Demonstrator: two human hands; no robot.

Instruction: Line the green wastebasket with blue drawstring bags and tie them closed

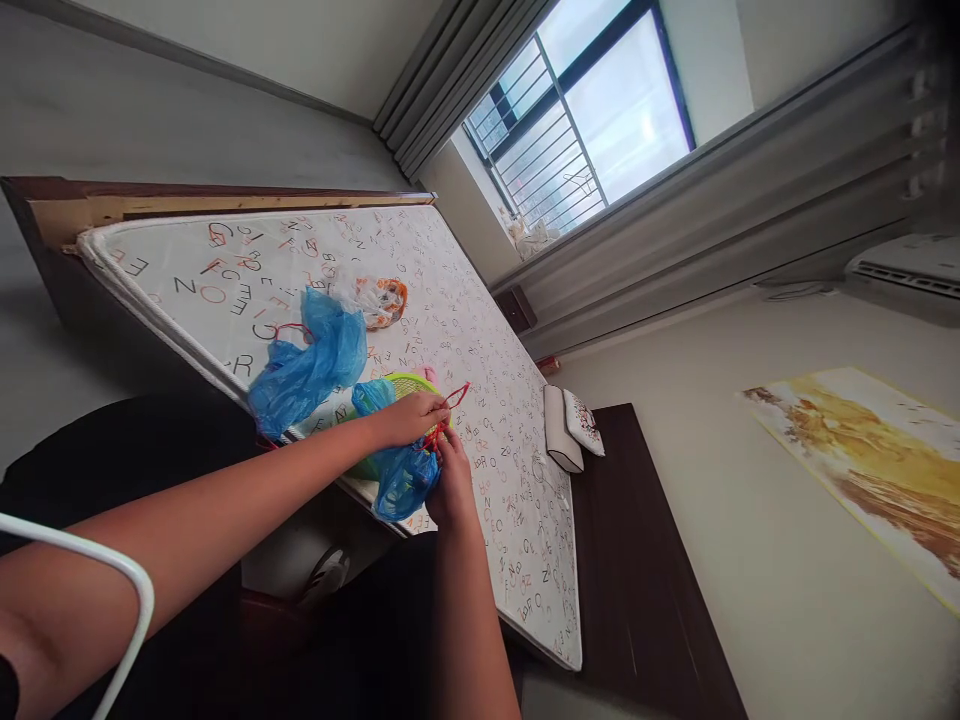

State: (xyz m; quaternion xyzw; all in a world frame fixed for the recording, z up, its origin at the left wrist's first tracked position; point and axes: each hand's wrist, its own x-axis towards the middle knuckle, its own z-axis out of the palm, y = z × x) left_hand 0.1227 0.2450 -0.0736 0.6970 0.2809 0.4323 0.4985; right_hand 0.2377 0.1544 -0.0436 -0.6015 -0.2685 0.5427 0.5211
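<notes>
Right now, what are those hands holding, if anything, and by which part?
A blue plastic bag: the left hand and right hand grip it at its gathered neck, by the red drawstring. Exact finger grips are unclear.

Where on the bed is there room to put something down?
Bare mattress lies between the orange bag and the window, and between the right arm and the dark headboard. It's crowded around the left hand: blue bags, green basket.

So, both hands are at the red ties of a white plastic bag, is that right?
Not quite: in the head view, that plastic bag is blue, not white. The left hand and right hand are indeed at its red ties.
</notes>
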